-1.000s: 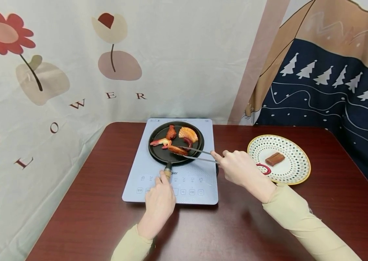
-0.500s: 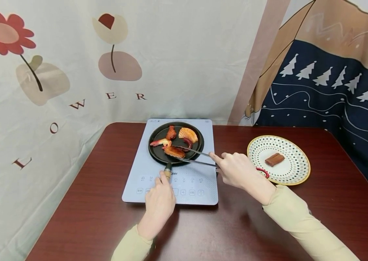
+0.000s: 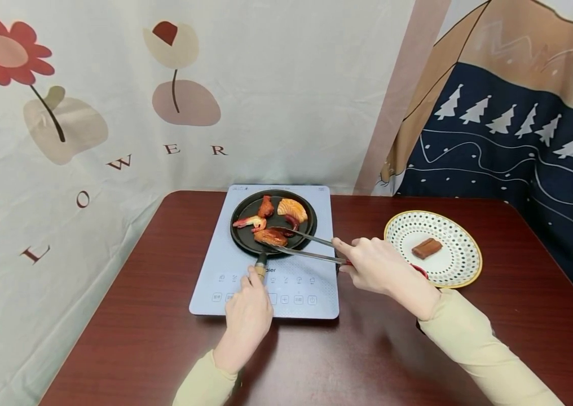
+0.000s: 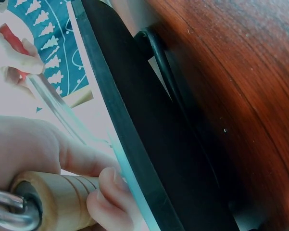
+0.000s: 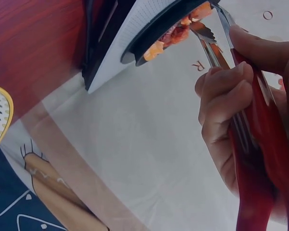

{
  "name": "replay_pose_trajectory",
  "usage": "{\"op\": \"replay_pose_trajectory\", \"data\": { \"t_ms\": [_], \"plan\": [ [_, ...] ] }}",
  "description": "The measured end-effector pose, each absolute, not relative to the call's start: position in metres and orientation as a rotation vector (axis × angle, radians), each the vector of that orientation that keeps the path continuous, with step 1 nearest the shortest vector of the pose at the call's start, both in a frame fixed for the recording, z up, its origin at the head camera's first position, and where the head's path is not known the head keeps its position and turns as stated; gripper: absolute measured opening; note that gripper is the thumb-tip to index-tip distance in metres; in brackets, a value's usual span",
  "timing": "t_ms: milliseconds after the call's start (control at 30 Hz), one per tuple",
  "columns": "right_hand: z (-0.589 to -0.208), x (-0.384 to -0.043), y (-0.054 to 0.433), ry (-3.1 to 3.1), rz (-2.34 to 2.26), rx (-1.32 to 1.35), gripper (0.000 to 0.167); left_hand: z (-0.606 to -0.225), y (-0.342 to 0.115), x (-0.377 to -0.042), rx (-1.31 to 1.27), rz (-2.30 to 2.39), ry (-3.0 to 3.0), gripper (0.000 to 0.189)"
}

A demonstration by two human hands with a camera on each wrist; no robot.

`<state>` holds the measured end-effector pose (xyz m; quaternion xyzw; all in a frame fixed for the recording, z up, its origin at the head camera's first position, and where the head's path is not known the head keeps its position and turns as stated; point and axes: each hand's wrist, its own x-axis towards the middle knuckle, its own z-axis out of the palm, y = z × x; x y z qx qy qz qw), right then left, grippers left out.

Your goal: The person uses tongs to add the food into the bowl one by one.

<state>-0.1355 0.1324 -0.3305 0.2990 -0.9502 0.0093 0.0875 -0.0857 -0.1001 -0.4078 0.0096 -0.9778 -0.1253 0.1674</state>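
My left hand (image 3: 249, 309) grips the wooden handle (image 4: 62, 197) of a round black frying pan (image 3: 246, 243) on a white induction cooktop (image 3: 261, 305). In my right hand (image 3: 375, 265) are metal tongs with red handles (image 5: 267, 139), reaching into the pan from the right. The tong tips stand apart at a browned chicken wing (image 3: 271, 237), which lies near the front of the pan. Around it lie a shrimp (image 3: 250, 221), a small drumstick (image 3: 266, 207), an orange salmon piece (image 3: 292, 209) and a dark red curled tentacle (image 3: 292, 223).
To the right, a dotted plate with a yellow rim (image 3: 461, 270) holds a brown, folded-looking piece of food (image 3: 426, 248). The dark red wooden table (image 3: 154, 270) extends around the cooktop, with a printed curtain (image 3: 286, 113) behind it. A black cable (image 4: 166, 72) runs beside the cooktop.
The chicken wing has turned, showing a broader side, and shifted slightly left and toward me. The tongs have spread wider, and my right hand has moved slightly right and nearer. My left hand stays put.
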Motion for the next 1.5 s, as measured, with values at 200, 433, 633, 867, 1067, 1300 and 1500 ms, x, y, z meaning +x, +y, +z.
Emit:
{"op": "replay_pose_trajectory", "data": {
  "t_ms": [200,433,633,867,1067,1300,1500],
  "plan": [
    [-0.328,-0.135,0.135,-2.812,0.01,0.891,0.042,-0.407,-0.1,-0.085,0.037,-0.367,-2.794,0.048],
    [-0.327,-0.135,0.133,-2.808,-0.01,0.894,0.044,-0.408,-0.1,-0.086,0.036,-0.37,-2.798,0.048],
    [-0.327,-0.135,0.129,-2.789,-0.044,0.892,0.044,-0.408,-0.1,-0.086,0.04,-0.376,-2.798,0.049],
    [-0.328,-0.136,0.127,-2.784,-0.087,0.864,0.044,-0.409,-0.1,-0.087,0.039,-0.359,-2.795,0.049],
    [-0.331,-0.137,0.127,-2.748,-0.074,0.859,0.042,-0.41,-0.1,-0.087,0.03,-0.358,-2.778,0.049],
    [-0.334,-0.142,0.125,-2.677,-0.102,0.838,0.039,-0.41,-0.1,-0.087,0.033,-0.36,-2.788,0.049],
    [-0.335,-0.147,0.123,-2.683,-0.091,0.822,0.04,-0.41,-0.1,-0.087,0.032,-0.354,-2.787,0.049]
  ]
}}
